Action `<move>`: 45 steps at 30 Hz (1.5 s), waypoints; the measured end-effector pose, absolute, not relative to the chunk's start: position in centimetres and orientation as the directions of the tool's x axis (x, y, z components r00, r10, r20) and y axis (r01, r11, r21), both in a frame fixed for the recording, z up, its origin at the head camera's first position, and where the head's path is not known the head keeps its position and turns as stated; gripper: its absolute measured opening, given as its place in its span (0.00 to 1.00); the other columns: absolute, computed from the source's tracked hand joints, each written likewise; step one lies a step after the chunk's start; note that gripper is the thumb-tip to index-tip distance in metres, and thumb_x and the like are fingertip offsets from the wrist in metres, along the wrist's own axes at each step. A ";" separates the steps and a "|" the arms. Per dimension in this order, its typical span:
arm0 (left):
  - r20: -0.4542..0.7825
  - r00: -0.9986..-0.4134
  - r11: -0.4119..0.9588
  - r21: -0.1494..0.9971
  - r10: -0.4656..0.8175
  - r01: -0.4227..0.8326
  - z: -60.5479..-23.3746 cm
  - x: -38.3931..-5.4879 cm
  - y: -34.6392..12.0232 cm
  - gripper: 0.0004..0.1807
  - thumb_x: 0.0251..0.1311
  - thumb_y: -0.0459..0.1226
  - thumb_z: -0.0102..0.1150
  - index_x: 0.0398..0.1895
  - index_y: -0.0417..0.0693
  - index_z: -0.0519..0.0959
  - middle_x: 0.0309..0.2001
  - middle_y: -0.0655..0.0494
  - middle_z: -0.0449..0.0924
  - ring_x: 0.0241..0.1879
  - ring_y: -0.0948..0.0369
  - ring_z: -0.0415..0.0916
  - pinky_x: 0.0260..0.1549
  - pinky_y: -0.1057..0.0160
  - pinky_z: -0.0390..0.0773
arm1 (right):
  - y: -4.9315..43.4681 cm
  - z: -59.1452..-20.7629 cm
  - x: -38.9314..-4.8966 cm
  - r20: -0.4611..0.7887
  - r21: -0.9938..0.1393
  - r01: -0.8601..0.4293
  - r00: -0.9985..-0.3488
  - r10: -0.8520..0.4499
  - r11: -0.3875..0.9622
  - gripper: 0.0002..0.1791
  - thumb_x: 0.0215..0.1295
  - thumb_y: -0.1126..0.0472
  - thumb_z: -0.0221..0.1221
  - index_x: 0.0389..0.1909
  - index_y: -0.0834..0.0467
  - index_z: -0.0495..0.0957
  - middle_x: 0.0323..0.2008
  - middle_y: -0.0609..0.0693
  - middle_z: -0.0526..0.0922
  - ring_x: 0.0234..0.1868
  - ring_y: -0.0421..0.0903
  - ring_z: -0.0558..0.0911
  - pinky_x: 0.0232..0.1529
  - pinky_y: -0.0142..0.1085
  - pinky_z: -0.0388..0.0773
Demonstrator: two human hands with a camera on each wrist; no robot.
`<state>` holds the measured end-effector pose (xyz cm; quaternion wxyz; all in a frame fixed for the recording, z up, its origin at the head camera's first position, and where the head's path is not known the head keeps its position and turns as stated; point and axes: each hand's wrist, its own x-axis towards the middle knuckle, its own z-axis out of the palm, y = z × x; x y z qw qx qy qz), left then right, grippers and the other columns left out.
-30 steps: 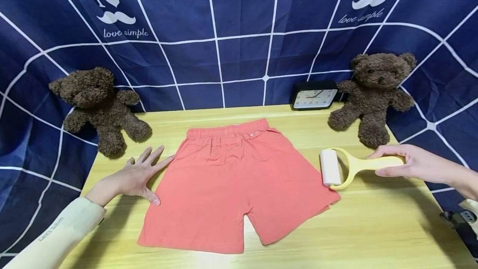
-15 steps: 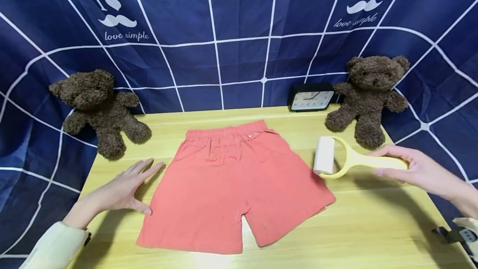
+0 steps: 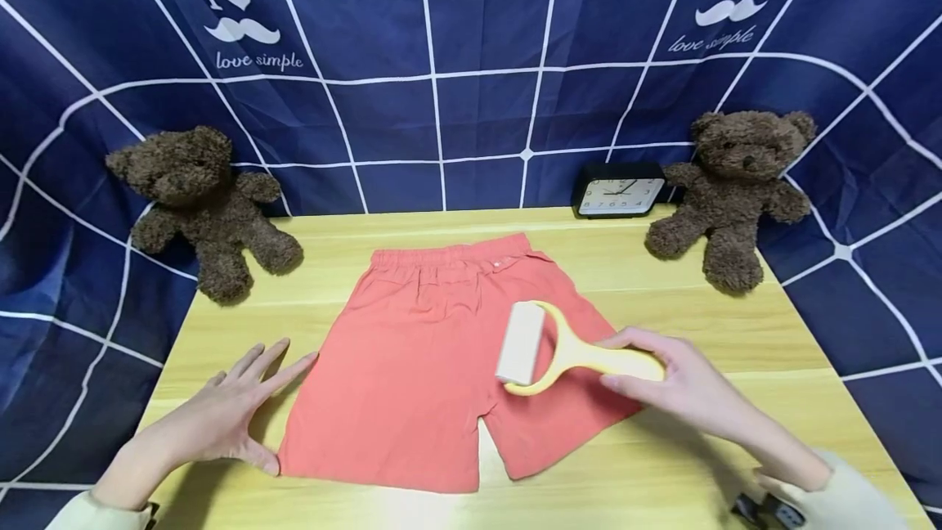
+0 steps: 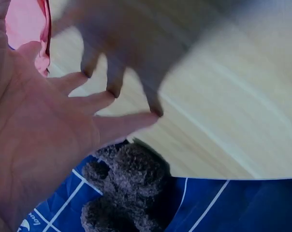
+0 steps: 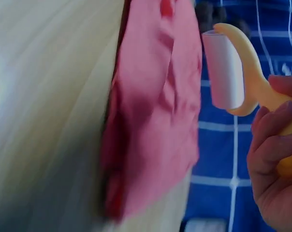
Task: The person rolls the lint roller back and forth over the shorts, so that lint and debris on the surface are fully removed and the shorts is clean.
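Note:
A pair of coral-red shorts (image 3: 397, 375) lies spread flat on the wooden table, waistband toward the back. My right hand (image 3: 684, 383) grips the yellow handle of a lint roller (image 3: 521, 342) over the right leg and crotch of the shorts. In the right wrist view the lint roller's white roll (image 5: 226, 70) shows apart from the cloth, fingers wrapped round the handle. My left hand (image 3: 213, 419) has its fingers spread at the shorts' left edge, thumb by the lower left hem corner. The left wrist view shows its straight fingertips down on the table.
A brown teddy bear (image 3: 206, 211) leans at the back left, another teddy bear (image 3: 736, 195) at the back right. Beside the right one stands a black clock (image 3: 618, 189). A navy curtain (image 3: 478, 113) with white lines encloses the wooden table (image 3: 324, 268) behind and at both sides.
My right hand has carried the lint roller leftward from beside the shorts' right edge to over them. The left hand has slid down along the left edge toward the hem.

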<state>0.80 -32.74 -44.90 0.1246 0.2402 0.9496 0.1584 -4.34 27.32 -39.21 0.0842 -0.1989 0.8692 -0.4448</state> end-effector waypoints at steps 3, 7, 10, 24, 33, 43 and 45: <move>-0.129 -0.854 0.837 0.316 0.504 0.447 -45.3 1.2 -32.7 0.80 0.24 0.77 0.74 0.90 0.74 0.50 0.81 0.26 0.53 0.73 0.19 0.55 0.49 0.10 0.65 | 24.0 -39.5 -4.2 0.012 -0.837 -0.256 -0.892 -0.452 0.483 0.16 0.68 0.57 0.77 0.52 0.37 0.89 0.31 0.44 0.84 0.30 0.43 0.79 0.31 0.39 0.78; -0.103 -0.849 0.830 0.301 0.519 0.471 -45.9 1.4 -32.9 0.80 0.24 0.78 0.72 0.90 0.72 0.51 0.81 0.26 0.53 0.73 0.19 0.55 0.48 0.10 0.65 | 19.7 -40.4 -3.9 0.019 -0.856 -0.282 -0.854 -0.520 0.432 0.15 0.68 0.55 0.77 0.51 0.35 0.89 0.34 0.40 0.86 0.33 0.43 0.80 0.35 0.38 0.79; -0.110 -0.848 0.831 0.301 0.518 0.468 -46.0 1.2 -33.1 0.79 0.25 0.79 0.72 0.90 0.72 0.53 0.82 0.28 0.52 0.74 0.19 0.55 0.49 0.10 0.64 | 16.6 -41.3 -3.6 0.021 -0.853 -0.317 -0.815 -0.579 0.415 0.15 0.69 0.53 0.77 0.51 0.32 0.88 0.37 0.36 0.87 0.35 0.41 0.81 0.38 0.37 0.79; -0.138 -0.836 0.789 0.438 0.532 0.430 -45.0 0.1 -33.8 0.73 0.32 0.74 0.81 0.88 0.74 0.58 0.84 0.31 0.47 0.77 0.19 0.46 0.55 0.10 0.55 | 4.2 -44.3 0.0 -0.023 -0.872 -0.288 -0.783 -0.621 0.395 0.15 0.66 0.49 0.75 0.51 0.30 0.87 0.33 0.27 0.83 0.31 0.32 0.75 0.34 0.29 0.74; -0.161 -0.837 0.819 0.367 0.522 0.441 -45.8 0.4 -34.1 0.73 0.30 0.78 0.78 0.87 0.77 0.59 0.85 0.35 0.47 0.77 0.23 0.49 0.58 0.14 0.60 | 1.2 -44.9 0.9 0.019 -0.855 -0.332 -0.787 -0.616 0.398 0.15 0.69 0.48 0.73 0.55 0.35 0.86 0.32 0.25 0.81 0.27 0.30 0.72 0.34 0.27 0.75; -0.108 -0.828 0.800 0.352 0.550 0.486 -46.0 0.2 -34.6 0.71 0.36 0.79 0.76 0.88 0.78 0.56 0.86 0.38 0.46 0.76 0.22 0.52 0.55 0.17 0.62 | -0.4 -45.6 1.0 0.060 -0.813 -0.418 -0.751 -0.657 0.404 0.16 0.72 0.48 0.71 0.58 0.41 0.85 0.44 0.28 0.86 0.37 0.27 0.78 0.43 0.25 0.76; -0.119 -0.830 0.804 0.357 0.545 0.476 -46.1 0.2 -34.6 0.71 0.36 0.79 0.76 0.88 0.77 0.56 0.87 0.39 0.45 0.77 0.22 0.51 0.56 0.17 0.62 | -0.4 -45.7 1.0 0.054 -0.812 -0.422 -0.742 -0.668 0.404 0.16 0.73 0.48 0.70 0.58 0.41 0.85 0.46 0.28 0.86 0.39 0.27 0.79 0.44 0.26 0.77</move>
